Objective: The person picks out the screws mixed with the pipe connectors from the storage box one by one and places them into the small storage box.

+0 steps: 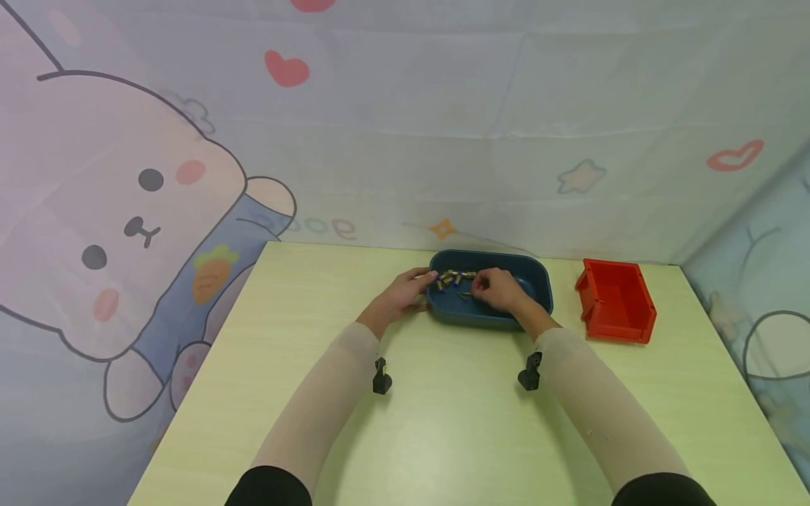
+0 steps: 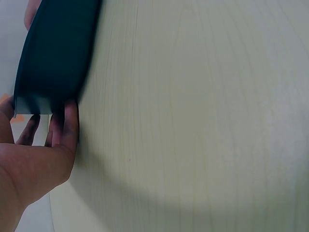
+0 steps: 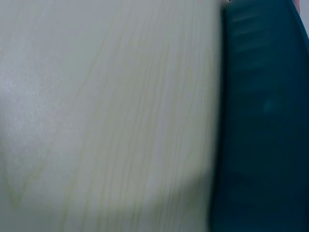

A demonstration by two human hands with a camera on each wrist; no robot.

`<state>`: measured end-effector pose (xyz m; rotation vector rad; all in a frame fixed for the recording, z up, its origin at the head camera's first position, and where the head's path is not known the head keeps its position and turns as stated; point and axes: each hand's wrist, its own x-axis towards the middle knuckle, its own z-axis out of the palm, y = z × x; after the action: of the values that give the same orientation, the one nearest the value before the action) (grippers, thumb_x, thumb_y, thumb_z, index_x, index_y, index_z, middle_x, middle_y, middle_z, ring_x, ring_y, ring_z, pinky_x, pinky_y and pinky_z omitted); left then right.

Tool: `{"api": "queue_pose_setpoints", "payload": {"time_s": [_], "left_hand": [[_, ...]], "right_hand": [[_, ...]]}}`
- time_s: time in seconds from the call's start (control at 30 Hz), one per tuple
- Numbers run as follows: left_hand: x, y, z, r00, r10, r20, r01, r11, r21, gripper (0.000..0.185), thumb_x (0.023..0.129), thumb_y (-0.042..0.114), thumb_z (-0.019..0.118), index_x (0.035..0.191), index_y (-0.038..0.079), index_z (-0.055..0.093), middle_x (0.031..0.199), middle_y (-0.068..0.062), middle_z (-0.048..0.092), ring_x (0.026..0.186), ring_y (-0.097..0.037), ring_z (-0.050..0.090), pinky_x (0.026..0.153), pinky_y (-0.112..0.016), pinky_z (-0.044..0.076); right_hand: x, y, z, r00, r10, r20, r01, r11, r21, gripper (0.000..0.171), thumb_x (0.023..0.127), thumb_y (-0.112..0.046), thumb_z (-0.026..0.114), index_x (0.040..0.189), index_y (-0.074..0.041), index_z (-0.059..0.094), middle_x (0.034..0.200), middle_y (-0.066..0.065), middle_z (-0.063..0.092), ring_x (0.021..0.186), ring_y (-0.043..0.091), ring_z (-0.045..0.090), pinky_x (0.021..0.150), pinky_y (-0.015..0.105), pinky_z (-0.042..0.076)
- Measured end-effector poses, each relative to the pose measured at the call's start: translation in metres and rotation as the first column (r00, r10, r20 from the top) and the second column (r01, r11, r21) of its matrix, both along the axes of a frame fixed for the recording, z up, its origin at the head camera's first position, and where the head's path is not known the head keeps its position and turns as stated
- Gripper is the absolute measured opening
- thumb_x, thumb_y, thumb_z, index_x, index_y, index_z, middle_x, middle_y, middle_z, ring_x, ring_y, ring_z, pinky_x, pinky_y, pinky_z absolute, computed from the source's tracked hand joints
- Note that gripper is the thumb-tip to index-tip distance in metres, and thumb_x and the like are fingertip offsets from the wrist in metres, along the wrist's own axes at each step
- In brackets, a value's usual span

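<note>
Head view. One dark teal, rounded-rectangular plastic tub [image 1: 474, 321], right of centre, on a pale wood-grain table [image 1: 443, 422]. Contents: small brass-and-blue cylindrical pieces [image 1: 447, 280], left half. Left hand [image 1: 403, 289]: clamped on the tub's left end, thumb at rim. Right hand [image 1: 500, 289]: inside, fingertips bent together; whether they pinch a piece, cannot tell. One red open-fronted plastic bin [image 1: 623, 302], far right. Hazard: small pieces could slip from an uneven pinch.

Left wrist view. Fingers against end wall, left edge; uneven pressure could tilt the tub.

Right wrist view. Tub wall, right edge; right fingers unseen.
</note>
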<state>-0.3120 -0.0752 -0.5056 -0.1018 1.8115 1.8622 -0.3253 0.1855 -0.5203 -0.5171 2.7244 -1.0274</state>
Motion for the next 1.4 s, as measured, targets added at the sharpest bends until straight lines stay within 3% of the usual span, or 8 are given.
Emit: {"api": "queue_pose_setpoints", "payload": {"time_s": [0.7,1.13,1.4], "left_hand": [[-0.0013,0.0006,-0.0033,1.0,0.008,-0.008,-0.008,1.0,-0.002,0.064,0.11,0.039,0.062,0.164,0.016,0.04,0.154,-0.016,0.052,0.142,-0.031,0.052,0.106,-0.046,0.055],[-0.0011,0.0015,-0.0035,1.0,0.024,-0.007,-0.024,0.999,-0.035,0.062,0.109,0.041,0.062,0.163,0.017,0.043,0.149,-0.013,0.058,0.137,-0.026,0.056,0.098,-0.038,0.06],[0.002,-0.0007,0.0014,1.0,0.005,-0.004,-0.005,1.0,-0.016,0.063,0.11,0.04,0.061,0.164,0.016,0.04,0.153,-0.016,0.054,0.14,-0.03,0.054,0.104,-0.044,0.057]], "right_hand": [[0.0026,-0.0029,0.0002,0.997,0.068,-0.036,-0.065,0.995,0.069,0.015,0.107,-0.008,0.056,0.104,0.001,0.068,0.095,0.012,0.067,0.083,0.025,0.061,0.081,0.048,0.054],[-0.0013,-0.0008,-0.0001,0.997,0.064,-0.032,-0.061,0.996,0.067,0.006,0.099,-0.007,0.069,0.098,-0.003,0.073,0.089,0.008,0.069,0.079,0.023,0.062,0.077,0.045,0.055],[-0.0004,-0.0023,0.0,0.999,0.046,-0.021,-0.045,0.996,0.073,0.007,0.1,-0.008,0.068,0.096,-0.005,0.073,0.088,0.006,0.069,0.078,0.021,0.061,0.078,0.045,0.054]]}}
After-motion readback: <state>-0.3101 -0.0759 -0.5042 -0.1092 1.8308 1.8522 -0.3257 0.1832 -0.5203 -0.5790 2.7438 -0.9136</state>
